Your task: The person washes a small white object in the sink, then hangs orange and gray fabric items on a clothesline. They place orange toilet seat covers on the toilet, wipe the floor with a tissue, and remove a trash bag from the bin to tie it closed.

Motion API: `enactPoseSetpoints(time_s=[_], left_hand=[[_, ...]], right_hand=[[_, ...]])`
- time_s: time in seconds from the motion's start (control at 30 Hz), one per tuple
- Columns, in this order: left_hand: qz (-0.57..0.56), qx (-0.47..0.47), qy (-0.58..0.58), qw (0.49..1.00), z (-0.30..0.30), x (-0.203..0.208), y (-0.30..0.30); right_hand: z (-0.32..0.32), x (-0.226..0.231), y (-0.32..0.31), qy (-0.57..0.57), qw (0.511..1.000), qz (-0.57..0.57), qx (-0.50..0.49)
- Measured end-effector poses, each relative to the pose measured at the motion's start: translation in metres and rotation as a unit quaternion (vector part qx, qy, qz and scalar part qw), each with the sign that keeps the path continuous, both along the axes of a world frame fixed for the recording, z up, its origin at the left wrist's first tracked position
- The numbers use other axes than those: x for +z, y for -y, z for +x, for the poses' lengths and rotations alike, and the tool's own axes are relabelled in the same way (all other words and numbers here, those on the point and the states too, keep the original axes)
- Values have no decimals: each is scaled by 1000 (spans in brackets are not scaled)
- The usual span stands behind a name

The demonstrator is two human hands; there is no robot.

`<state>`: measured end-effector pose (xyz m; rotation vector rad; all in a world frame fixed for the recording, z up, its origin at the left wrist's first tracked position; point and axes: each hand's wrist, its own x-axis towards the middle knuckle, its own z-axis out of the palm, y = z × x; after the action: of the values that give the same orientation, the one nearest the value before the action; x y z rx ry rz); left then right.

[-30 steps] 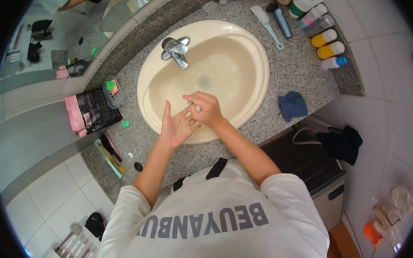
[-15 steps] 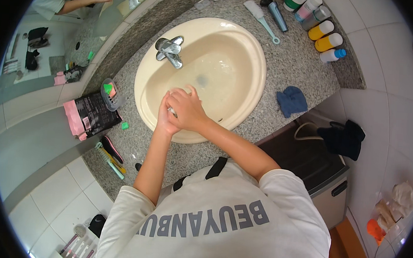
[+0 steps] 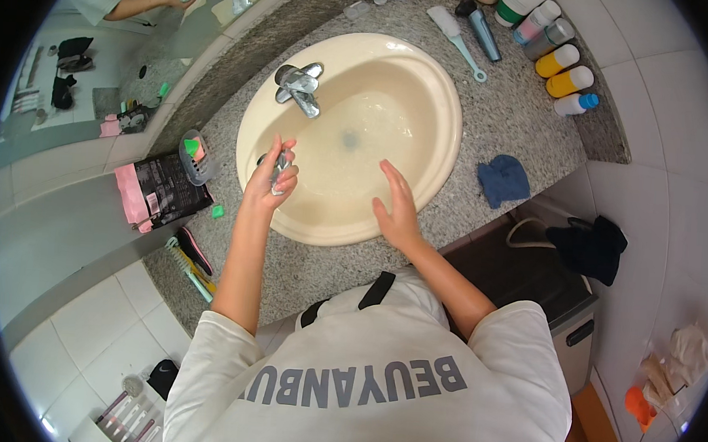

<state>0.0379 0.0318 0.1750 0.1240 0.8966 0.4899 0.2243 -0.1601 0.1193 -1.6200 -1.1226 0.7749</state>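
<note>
Over the left front part of the cream oval basin, my left hand is closed round a small shiny silver thing. Fingers cover much of it, so its kind is not clear; a dark bit sticks out at the hand's left side. My right hand hovers apart over the basin's front right, fingers stretched and holding nothing. Beyond my left hand stands the chrome faucet. The inside of the basin glistens with water, and a greyish drain shows at its bottom.
On the granite counter lie a blue cloth, a pale-blue handled brush and several bottles. At left are a soap dish, a black-and-pink pouch, a green piece and toothbrushes. A mirror borders the counter.
My hands were clasped together over the basin's front; now they are apart. The right has moved off to the right and opened, and the silver thing shows more in my left.
</note>
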Motion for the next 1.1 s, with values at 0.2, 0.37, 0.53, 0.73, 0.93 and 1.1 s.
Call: enactPoseSetpoints(time_s=[0.2, 0.37, 0.53, 0.73, 0.93, 1.1], left_hand=[[101, -114, -111, 982, 27, 17, -7], [172, -126, -184, 960, 47, 41, -14], [204, -71, -105, 971, 42, 83, -24], [493, -342, -448, 663, -40, -23, -13], [375, -323, -264, 828, -37, 1, 43], [33, -276, 31, 960, -36, 2, 126]], right_hand=[[20, -5, 24, 47, 998, -49, -14], [22, -3, 36, 63, 996, -47, -34], [8, 5, 54, 83, 993, -32, -72], [-38, 2, 81, 193, 980, -23, -50], [-89, 29, 110, -5, 991, -103, -85], [-129, 99, 108, -57, 998, -12, -36]])
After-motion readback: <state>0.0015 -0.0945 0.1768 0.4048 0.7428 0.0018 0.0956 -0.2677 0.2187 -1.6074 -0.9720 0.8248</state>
